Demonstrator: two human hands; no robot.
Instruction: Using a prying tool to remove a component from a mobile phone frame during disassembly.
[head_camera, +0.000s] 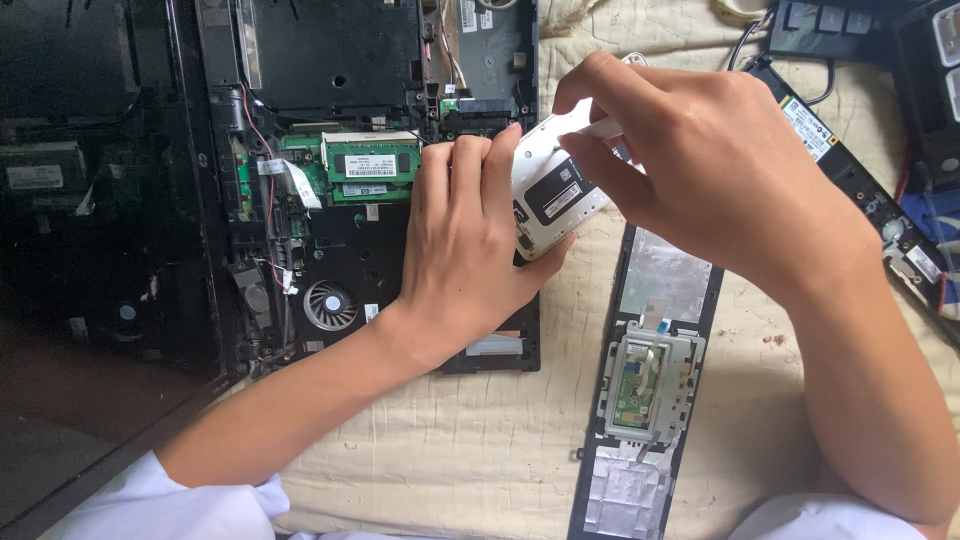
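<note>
The left hand (462, 250) lies flat, palm down, on an opened laptop (330, 180). Its fingers (465, 165) are straight and close together, pointing far, and its thumb presses against the near edge of a white drive (555, 195), steadying it. The drive sits tilted at the right edge of the laptop, partly over the cloth (480, 440), with a black label on its upper face.

The right hand (690, 170) comes in from the right and curls over the far end of the drive. Its thumb and fingers are bent and pinched together on the drive's far edge; how firm the grip is cannot be told, since the knuckles hide the fingertips.

Inside the laptop, green memory modules (370, 165) sit just left of the left hand's fingertips, with a white ribbon cable (298, 183) beside them. A round fan (330, 305) lies near the left wrist, and red wires (262, 150) run along the left side of the chassis.

On the cloth, right of the laptop, lies a long black palmrest panel (650, 380) turned inner side up, showing foil patches and a touchpad board (645, 385). At the far right, a black strip (860, 180) with small labels runs diagonally. Both white sleeves (170, 500) show at the near edge.
</note>
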